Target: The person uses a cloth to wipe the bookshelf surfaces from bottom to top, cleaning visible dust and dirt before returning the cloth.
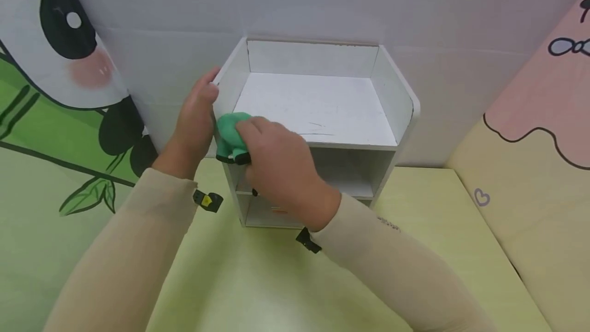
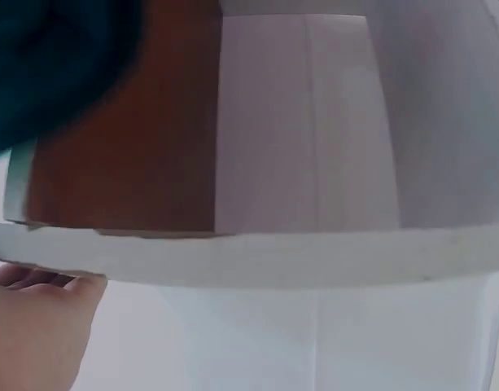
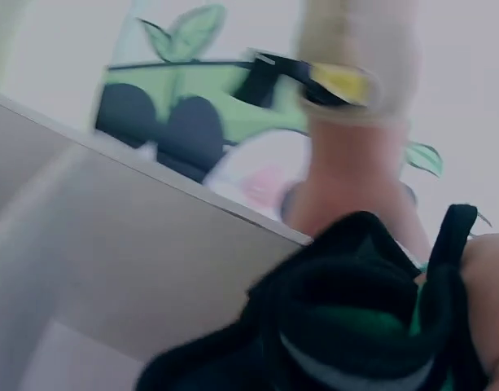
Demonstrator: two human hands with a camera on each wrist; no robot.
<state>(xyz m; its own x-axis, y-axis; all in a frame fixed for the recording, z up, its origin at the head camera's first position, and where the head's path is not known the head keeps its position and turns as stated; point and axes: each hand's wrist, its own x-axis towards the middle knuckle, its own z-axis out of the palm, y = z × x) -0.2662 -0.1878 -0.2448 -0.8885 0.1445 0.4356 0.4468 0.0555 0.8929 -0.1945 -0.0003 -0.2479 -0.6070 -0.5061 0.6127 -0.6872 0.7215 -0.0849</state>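
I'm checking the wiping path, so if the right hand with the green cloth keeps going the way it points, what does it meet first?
Most likely the left side wall of the white shelf unit: the right hand presses the green cloth beside it, and the left hand holds that wall from outside. Depth is unclear.

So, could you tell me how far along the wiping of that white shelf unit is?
It looks early or midway. In hand: the right hand presses a green cloth onto the front left corner of the unit's top tray, while the left hand steadies the left wall. Thin dark marks show near the tray's front edge, so that part seems left. How clean the lower shelves are cannot be told.
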